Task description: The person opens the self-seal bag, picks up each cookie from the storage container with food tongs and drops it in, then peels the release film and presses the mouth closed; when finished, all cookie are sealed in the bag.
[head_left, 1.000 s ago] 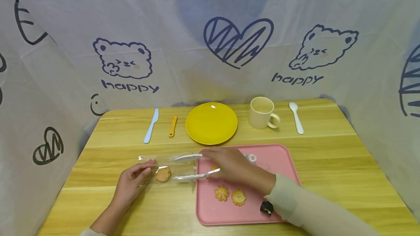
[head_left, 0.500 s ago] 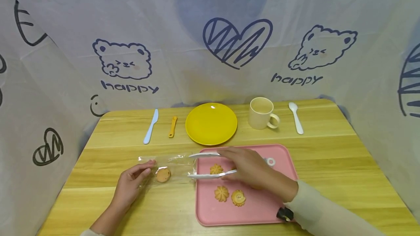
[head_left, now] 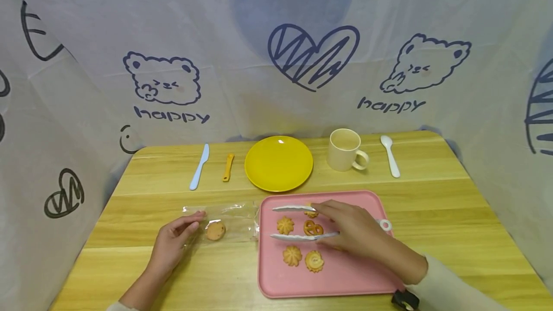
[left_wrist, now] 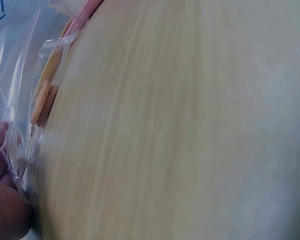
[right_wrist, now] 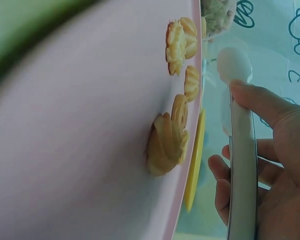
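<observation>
My left hand [head_left: 174, 239] pinches the left end of a clear plastic bag [head_left: 239, 212] lying on the table. Inside the bag is one round brown cookie [head_left: 215, 230], seen edge-on in the left wrist view. Over the pink tray [head_left: 276, 282], my right hand [head_left: 360, 227] grips white tongs [head_left: 291, 237]. The tong arms stand apart, with nothing gripped between their tips. Below them lie a pretzel [head_left: 313, 228] and a flower-shaped cookie [head_left: 285, 225]. In the right wrist view, thumb and fingers hold the tongs [right_wrist: 244, 170] from opposite sides, above the cookies.
More cookies [head_left: 314, 261] lie on the tray, one partly behind the right hand. Along the back stand a yellow plate [head_left: 278, 163], a cream mug [head_left: 343, 150], a blue knife [head_left: 199, 167], a small orange handle-like piece [head_left: 228, 167] and a white spoon [head_left: 390, 156].
My right hand has drawn the tongs rightward out of the bag's mouth to above the tray, uncovering the pretzel. The left hand, the bag and its cookie have stayed put.
</observation>
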Tool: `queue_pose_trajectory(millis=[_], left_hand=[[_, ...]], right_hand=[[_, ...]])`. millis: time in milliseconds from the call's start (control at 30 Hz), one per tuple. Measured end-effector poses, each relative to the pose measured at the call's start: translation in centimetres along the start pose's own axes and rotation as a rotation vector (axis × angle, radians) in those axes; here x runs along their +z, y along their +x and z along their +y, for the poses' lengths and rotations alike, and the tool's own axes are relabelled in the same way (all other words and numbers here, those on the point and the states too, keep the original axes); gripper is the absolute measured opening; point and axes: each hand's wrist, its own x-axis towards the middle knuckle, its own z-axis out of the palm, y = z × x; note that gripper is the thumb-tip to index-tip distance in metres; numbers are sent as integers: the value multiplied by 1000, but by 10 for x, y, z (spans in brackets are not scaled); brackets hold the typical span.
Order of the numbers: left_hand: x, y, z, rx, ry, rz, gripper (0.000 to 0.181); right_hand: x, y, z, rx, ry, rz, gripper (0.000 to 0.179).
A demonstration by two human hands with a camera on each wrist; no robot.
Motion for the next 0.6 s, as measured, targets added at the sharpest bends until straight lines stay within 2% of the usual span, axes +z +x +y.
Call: queue_pose_trajectory(millis=[433,600], left_hand=[[0,0,-1,7,9,11,23],[0,0,0,9,11,14,23]], right_hand=[[-7,-38,19,24,-32,75,75],[-8,-54,30,58,-21,84,76]])
